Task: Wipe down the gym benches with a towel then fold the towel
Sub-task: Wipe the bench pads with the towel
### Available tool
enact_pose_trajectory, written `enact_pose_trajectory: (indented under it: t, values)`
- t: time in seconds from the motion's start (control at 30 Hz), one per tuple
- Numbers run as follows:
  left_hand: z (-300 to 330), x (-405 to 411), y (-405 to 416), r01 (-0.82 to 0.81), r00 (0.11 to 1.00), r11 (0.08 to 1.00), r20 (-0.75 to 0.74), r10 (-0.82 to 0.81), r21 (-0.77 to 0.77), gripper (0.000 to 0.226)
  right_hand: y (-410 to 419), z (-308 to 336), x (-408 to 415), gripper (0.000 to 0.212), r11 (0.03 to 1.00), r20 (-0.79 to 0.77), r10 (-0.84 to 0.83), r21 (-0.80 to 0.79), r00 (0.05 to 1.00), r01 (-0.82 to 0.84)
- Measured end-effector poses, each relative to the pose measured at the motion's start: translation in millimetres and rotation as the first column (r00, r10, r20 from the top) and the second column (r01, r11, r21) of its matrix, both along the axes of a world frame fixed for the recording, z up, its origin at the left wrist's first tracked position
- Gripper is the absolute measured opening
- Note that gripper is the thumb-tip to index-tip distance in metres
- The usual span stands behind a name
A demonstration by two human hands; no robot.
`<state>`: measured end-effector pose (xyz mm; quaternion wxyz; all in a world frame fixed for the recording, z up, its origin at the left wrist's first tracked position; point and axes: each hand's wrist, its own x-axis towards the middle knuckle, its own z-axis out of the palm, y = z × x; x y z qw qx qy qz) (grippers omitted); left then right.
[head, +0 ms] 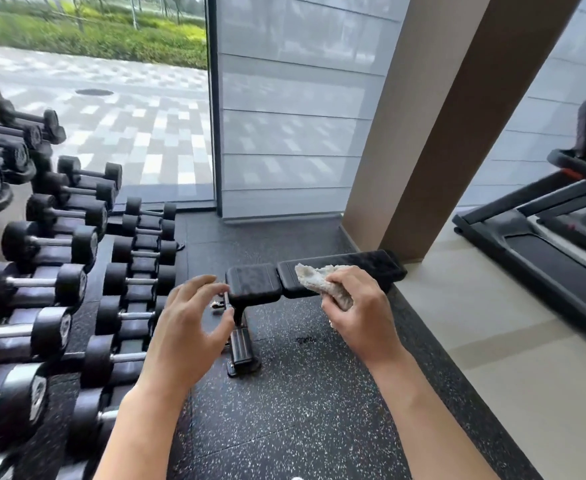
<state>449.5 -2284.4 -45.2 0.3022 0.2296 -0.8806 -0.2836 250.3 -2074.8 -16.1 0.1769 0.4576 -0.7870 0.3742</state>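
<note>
A black padded gym bench (255, 284) stands on the speckled rubber floor in front of me, its seat pad near the middle and its longer back pad (378, 265) running right toward a pillar. My right hand (357, 306) is closed around a crumpled off-white towel (322, 282), held up in front of the back pad; whether the towel touches the pad I cannot tell. My left hand (189, 327) hovers left of the seat pad with fingers spread and curled, holding nothing. The bench's metal foot (243, 351) shows between my hands.
A rack of black dumbbells (49, 244) fills the left side. A brown pillar (433, 133) rises behind the bench's right end. A treadmill (544, 230) stands at the right on a pale floor. Glass walls with blinds (295, 116) lie ahead.
</note>
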Motion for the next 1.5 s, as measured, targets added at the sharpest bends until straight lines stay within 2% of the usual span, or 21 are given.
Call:
enact_pose_trajectory:
  t: [0.43, 0.53, 0.7, 0.83, 1.17, 1.5]
  values:
    - [24.4, -149.7, -69.4, -0.129, 0.991, 0.990, 0.013, 0.130, -0.054, 0.034, -97.6, 1.0, -180.3, 0.029, 0.986, 0.059, 0.146, -0.089, 0.987, -0.141]
    - [23.5, -165.8, -85.1, -0.142, 0.989, 0.988, 0.038, 0.145, -0.058, 0.042, -120.8, -4.4, -204.8, 0.028, 0.982, 0.076, 0.173, -0.092, 0.982, -0.166]
    - [23.5, -185.6, -123.0, -0.161, 0.984, 0.985, 0.064, 0.165, -0.062, 0.044, -164.4, -14.0, -228.9, 0.029, 0.975, 0.108, 0.207, -0.099, 0.972, -0.197]
    - [18.2, -210.4, -164.0, -0.138, 0.987, 0.989, 0.076, 0.141, -0.047, 0.034, -201.6, -15.7, -244.2, 0.027, 0.981, 0.111, 0.189, -0.074, 0.976, -0.182]
    - [33.7, -258.0, -288.6, -0.017, 1.000, 0.999, -0.005, 0.017, -0.049, 0.035, -305.8, 13.5, -262.7, 0.027, 0.993, 0.031, 0.099, -0.060, 0.995, -0.097]
    - [-1.7, -300.8, -353.9, 0.067, 0.998, 0.997, -0.020, -0.066, 0.036, 0.034, -346.8, 7.7, -282.4, 0.025, 1.000, 0.007, 0.004, 0.019, 1.000, -0.004]
